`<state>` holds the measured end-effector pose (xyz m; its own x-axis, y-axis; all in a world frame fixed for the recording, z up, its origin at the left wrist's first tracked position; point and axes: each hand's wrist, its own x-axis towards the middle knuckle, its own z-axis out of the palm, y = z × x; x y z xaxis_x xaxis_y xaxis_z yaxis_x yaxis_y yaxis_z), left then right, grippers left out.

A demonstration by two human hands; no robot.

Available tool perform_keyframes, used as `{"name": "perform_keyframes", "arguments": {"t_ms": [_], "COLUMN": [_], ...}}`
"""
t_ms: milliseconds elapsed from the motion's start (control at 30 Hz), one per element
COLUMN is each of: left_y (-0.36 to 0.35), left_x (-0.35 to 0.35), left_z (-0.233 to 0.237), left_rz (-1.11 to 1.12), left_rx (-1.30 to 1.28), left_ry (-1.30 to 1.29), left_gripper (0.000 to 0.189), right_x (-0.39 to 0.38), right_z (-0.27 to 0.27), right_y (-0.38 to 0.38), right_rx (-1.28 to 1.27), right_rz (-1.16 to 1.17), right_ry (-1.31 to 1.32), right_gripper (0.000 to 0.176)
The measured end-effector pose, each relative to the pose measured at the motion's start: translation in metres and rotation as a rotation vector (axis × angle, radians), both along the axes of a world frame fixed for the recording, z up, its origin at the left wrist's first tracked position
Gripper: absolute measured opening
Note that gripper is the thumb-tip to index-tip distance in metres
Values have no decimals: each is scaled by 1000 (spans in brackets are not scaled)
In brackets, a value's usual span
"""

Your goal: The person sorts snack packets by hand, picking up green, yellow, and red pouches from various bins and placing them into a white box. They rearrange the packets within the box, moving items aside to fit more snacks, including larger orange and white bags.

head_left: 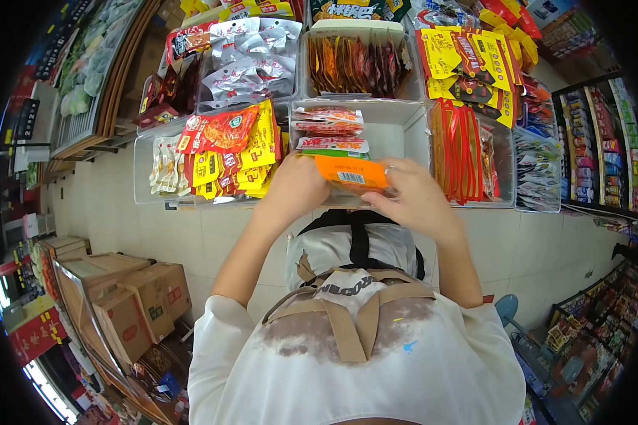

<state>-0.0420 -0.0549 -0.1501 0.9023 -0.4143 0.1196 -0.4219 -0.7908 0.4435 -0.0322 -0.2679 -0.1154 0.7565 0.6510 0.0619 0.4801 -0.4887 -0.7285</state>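
Observation:
An orange snack packet [351, 172] with a barcode is held level over the front of a clear bin [403, 113]. My left hand [296, 183] is closed at its left end, with the fingertips partly hidden. At the right end, my right hand [417, 197] pinches the packet between thumb and fingers. Just behind it, a green-edged packet [339, 154] and several red-and-white packets [327, 122] stand in the left part of the same bin.
Yellow and red packets [237, 152] fill the bin to the left. Red-edged packets [457, 152] stand in the bin to the right. Silver packets [252, 60] and dark upright packets [358, 64] lie farther back. Cardboard boxes [138, 301] sit at the lower left.

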Motion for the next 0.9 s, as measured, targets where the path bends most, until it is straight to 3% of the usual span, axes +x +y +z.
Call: {"name": "perform_keyframes", "arguments": {"t_ms": [100,167,300,500,600,667,700,800,867,900], "left_y": [5,7,10,9,9,9,8,7,7,7], "left_x": [1,1,3,6,5,5,5,5,5,5], "left_z": [-3,-2,8,13,10,11,12,16,10,8], "left_rz": [16,-38,-121,-42,-17,-25,-38,-29,-33,-39], "left_rx": [-27,-15,15,49,63,71,84,77,15,-47], "left_ry": [94,103,225,271,225,237,248,203,196,190], "left_gripper": [12,13,20,24,24,23,22,19,18,17], "right_x": [-1,3,5,8,9,6,7,6,3,1], "right_z": [-14,-10,-24,-38,-40,-32,-26,-15,-18,-18], "right_y": [16,21,17,13,8,7,7,5,-1,-4], "right_rx": [-15,80,-57,-130,-297,-20,-22,-95,-118,-119], "right_rz": [-57,-223,-194,-136,-101,-188,-183,-165,-156,-154], "right_ry": [-24,257,302,225,267,420,421,370,-57,-55], "right_gripper": [23,25,26,26,26,25,25,27,21,21]}}
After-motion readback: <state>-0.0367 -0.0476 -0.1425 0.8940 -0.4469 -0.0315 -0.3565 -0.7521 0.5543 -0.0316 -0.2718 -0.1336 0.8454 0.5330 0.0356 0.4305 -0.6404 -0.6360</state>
